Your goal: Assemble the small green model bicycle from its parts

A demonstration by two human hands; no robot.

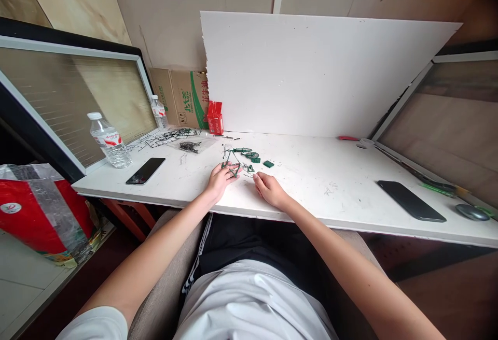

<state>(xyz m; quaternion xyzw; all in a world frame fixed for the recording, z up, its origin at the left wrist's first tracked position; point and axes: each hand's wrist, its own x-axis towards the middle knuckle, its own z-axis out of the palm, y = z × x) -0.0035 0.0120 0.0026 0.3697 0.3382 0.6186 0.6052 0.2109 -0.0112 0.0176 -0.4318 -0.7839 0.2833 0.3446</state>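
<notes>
My left hand (220, 180) rests at the table's front, its fingers closed on a small green model bicycle frame (233, 168). The frame's thin bars stick up past my fingertips. Just to the right, my right hand (268, 188) lies on the white tabletop with its fingers curled and pressed together. Whatever it may pinch is too small to make out. Beyond the hands lie small green wheels (251, 155), a green block (268, 164) and tiny green parts (248, 168).
A black phone (146, 171) and a water bottle (111, 140) are at left. Thin dark part frames (175, 135) and a plastic bag of black parts (190, 146) lie behind. At right are a dark phone-shaped slab (410, 200) and a mouse (472, 212). A white board (311, 70) leans at the back.
</notes>
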